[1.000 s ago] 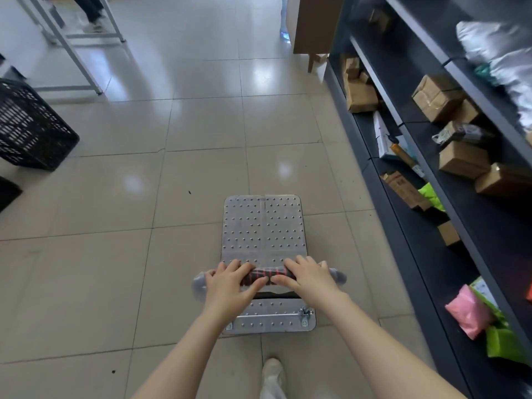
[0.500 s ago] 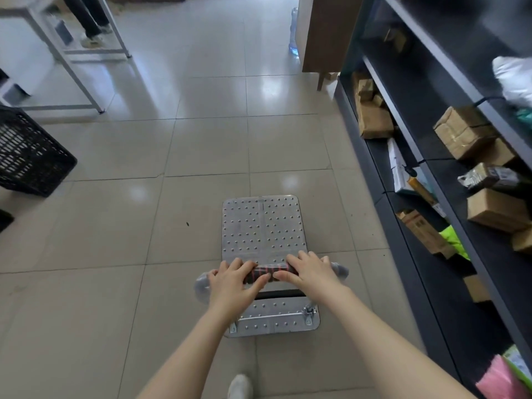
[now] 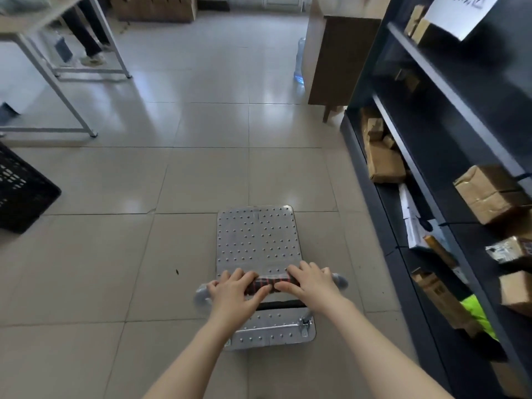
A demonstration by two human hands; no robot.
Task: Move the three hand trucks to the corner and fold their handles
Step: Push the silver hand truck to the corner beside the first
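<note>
We're rolling 1 hand truck [image 3: 258,240] down the tiled aisle, its studded metal deck sitting on the floor right in front of us, just left of the dark shelving [image 3: 431,174]. Our left hand [image 3: 234,292] and right hand [image 3: 312,285] are both wrapped tight around the taped handle bar [image 3: 273,282], thumbs nearly touching in the middle. We're thinking the trick here is pushing evenly with both arms so it's tracking straight and not drifting into the shelf edge. We're also watching the wooden cabinet [image 3: 339,61] ahead on the right and the black crate [image 3: 20,191] sitting off to the left.
</note>
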